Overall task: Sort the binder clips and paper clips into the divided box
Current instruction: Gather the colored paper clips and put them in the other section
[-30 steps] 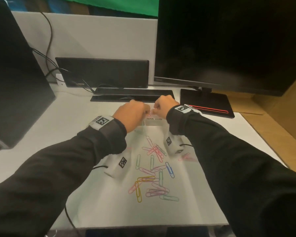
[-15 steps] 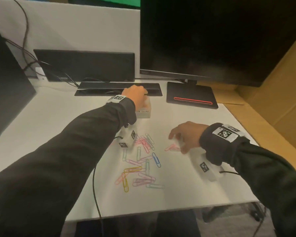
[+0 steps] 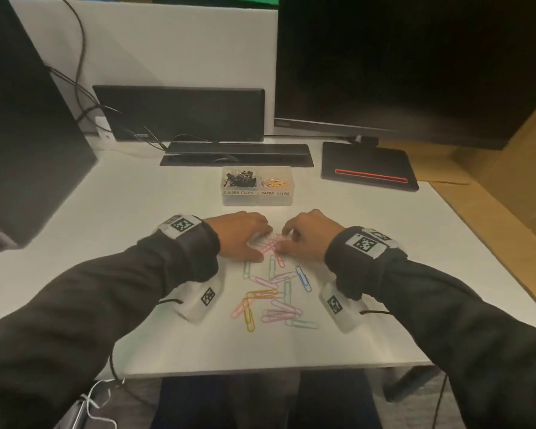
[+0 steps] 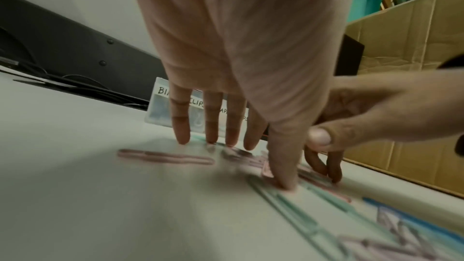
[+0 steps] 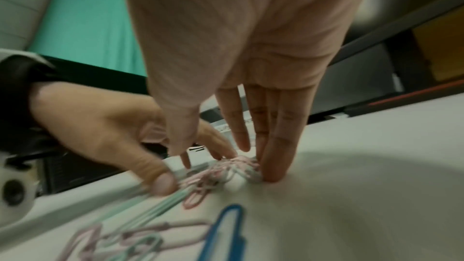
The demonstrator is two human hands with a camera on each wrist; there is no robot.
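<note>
Pastel paper clips (image 3: 271,294) lie scattered loose on the white worktop (image 3: 369,305), nearest the front edge: pink, green, yellow, one blue clip (image 3: 303,278) toward the right of the scatter.

At the far end of the scatter, both hands sit palm down over a small pink cluster (image 3: 273,244). Left hand (image 3: 240,236): grip spread, fingers straight, thumb tip and fingertips (image 4: 182,136) pressed to the worktop on or beside clips. Nothing is closed in it. Right hand (image 3: 307,238): grip likewise extended in its own wrist view, fingertips (image 5: 272,172) down on the worktop against the tangle of pink clips; from the head and left wrist views the fingers look somewhat bent at the cluster. Cannot tell whether any clip is actually pinched; motion blur.

Beyond the hands, well apart from the scatter: the clear divided box (image 3: 257,199). Left compartment, labelled BINDER CLIPS, holds black binder clips (image 3: 240,179). Right compartment, labelled PAPER CLIPS, holds coloured paper clips.

Behind the box: black keyboard (image 3: 235,153), monitor (image 3: 415,66) with its base to the right.
</note>
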